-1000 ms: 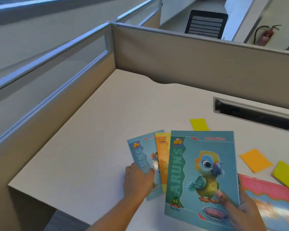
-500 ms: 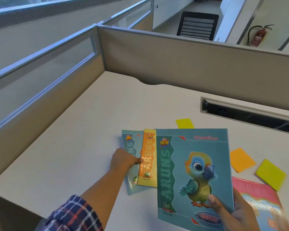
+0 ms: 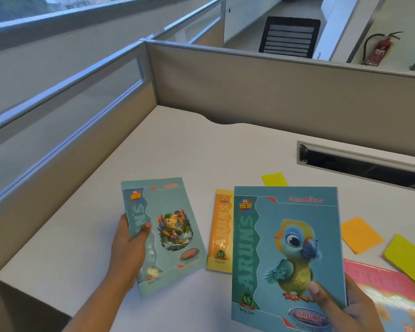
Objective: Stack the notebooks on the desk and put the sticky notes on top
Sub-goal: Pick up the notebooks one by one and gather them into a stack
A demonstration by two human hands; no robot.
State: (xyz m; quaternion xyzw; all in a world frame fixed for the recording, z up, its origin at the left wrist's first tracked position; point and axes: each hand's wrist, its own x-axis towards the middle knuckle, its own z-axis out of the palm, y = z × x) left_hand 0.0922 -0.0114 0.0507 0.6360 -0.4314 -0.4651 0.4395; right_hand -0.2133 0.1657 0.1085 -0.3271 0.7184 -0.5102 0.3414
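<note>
With both your hands loaded, the next move turns on how two books line up. Your left hand (image 3: 130, 250) has its fingers (image 3: 146, 230) closed on the spine edge of the island notebook (image 3: 168, 233), thumb on the cover; it sits left of everything, long axis running away from you, top leaning a bit left. Whether it's lifted or flat on the worktop (image 3: 177, 149), can't tell. Your right hand (image 3: 345, 307) clamps the lower right corner of the parrot notebook (image 3: 285, 255), thumb on the cover, and hides most of the orange notebook (image 3: 221, 228) lying flat between the two. A pink notebook (image 3: 388, 298) lies at the right, by your right hand.

Sticky notes are loose beyond and right: a yellow note (image 3: 273, 179) behind the parrot cover, an orange note (image 3: 361, 234), a lime pad (image 3: 406, 257). Right hand is nearer all three.

Readable: "ARUN'S" down the spines, "ALL NEW", "65", "King Size"; the cursive top line is too blurred.

Judgement: stack not yet built; the left book likely travels right, axes matched.
</note>
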